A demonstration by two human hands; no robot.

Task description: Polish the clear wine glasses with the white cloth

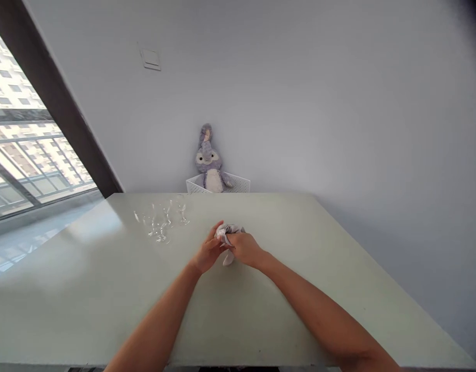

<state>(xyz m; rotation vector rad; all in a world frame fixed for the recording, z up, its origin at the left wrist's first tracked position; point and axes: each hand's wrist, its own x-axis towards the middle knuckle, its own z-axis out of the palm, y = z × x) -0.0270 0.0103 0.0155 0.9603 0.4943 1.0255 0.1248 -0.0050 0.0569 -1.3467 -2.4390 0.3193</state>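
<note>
In the middle of the table, my two hands meet around a light grey cloth [229, 257]. My left hand [209, 254] curls round a small glass [224, 233], whose curved, shiny edge shows among the folds. The cloth and my fingers hide most of this glass. My right hand [245, 249] grips the cloth with its fingers at the mouth of the glass. A tail of the cloth hangs below the hands toward the tabletop.
Several clear stemmed glasses [168, 214] stand in a group on the pale table [300, 310], left of my hands. Behind the far edge, a grey plush toy [213, 181] sits in a white perforated basket [241, 184] against the wall. A window lies to the left.
</note>
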